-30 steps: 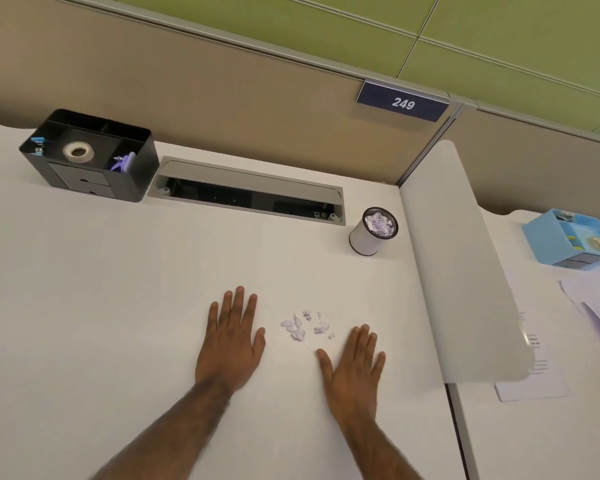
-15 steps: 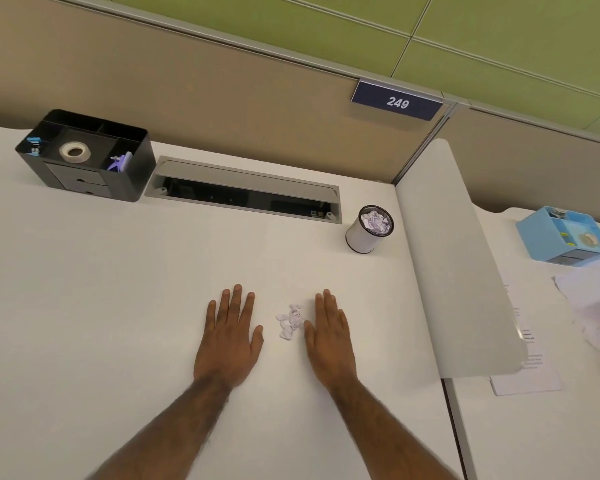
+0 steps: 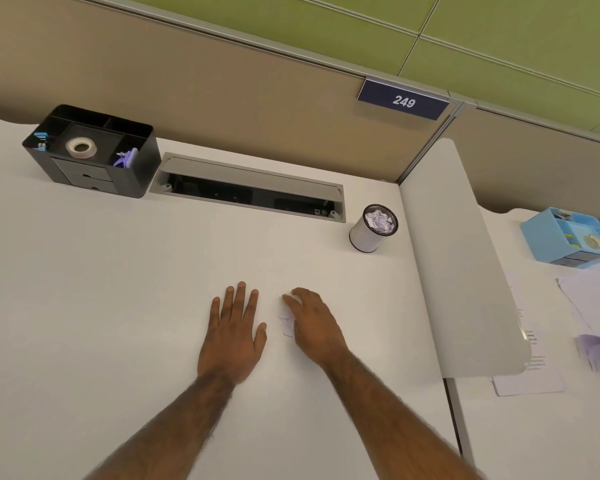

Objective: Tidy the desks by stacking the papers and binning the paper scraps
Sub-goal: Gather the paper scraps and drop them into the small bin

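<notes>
Left hand [image 3: 234, 330] lies flat, fingers straight, on the smooth white worktop [image 3: 118, 306]. At its 3 o'clock the right hand [image 3: 314, 323] curls over a small clump of pale paper scraps [image 3: 286, 325], gripping them against the surface. At 1 o'clock stands a white cylindrical bin [image 3: 364, 239] holding crumpled scraps. A black plastic organiser [image 3: 80, 174] sits at 10 o'clock against the tan partition [image 3: 222, 81]. Loose papers [image 3: 589, 299] lie at 3 o'clock beyond a rounded white divider [image 3: 465, 271].
</notes>
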`<state>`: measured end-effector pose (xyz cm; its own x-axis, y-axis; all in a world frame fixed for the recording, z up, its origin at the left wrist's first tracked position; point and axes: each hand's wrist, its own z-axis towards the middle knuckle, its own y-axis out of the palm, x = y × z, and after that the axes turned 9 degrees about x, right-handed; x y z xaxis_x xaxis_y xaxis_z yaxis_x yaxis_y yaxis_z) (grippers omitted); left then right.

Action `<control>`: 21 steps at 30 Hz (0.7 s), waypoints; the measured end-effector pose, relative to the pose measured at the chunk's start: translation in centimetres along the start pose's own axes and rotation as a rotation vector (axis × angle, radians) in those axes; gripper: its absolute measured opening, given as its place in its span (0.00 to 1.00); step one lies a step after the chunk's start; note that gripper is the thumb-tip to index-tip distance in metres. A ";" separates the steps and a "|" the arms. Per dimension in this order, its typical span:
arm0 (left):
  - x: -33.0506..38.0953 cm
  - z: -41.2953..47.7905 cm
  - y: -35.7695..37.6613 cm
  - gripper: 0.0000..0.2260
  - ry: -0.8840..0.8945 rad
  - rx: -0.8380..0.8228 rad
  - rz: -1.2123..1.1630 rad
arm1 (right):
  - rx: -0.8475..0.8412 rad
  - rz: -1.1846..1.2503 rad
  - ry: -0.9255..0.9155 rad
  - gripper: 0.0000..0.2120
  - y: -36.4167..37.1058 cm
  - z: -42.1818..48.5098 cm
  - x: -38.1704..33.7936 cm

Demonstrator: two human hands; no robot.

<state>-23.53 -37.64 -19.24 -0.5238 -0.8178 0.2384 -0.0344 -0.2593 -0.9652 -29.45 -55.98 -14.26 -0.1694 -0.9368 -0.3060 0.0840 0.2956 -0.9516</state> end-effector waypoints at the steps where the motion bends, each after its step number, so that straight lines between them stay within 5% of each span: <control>1: 0.0 0.0 0.0 0.31 0.001 0.000 0.001 | -0.005 -0.025 -0.056 0.21 0.2 0.1 0.1; 7: 0.1 0.0 0.0 0.31 -0.006 -0.007 -0.002 | 0.057 -0.041 -0.170 0.15 0.6 -1.9 0.1; 12: 0.0 0.2 -0.1 0.31 -0.005 -0.003 -0.002 | 0.197 0.089 0.272 0.23 -1.9 -2.3 1.6; 21: 0.0 0.0 0.1 0.31 0.002 -0.007 0.010 | -0.235 -0.071 0.043 0.27 -1.9 -1.2 -1.2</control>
<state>-23.48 -37.66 -19.33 -0.5257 -0.8194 0.2285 -0.0350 -0.2475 -0.9683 -30.62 -55.24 -12.10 -0.2086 -0.9495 -0.2344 -0.1597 0.2695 -0.9497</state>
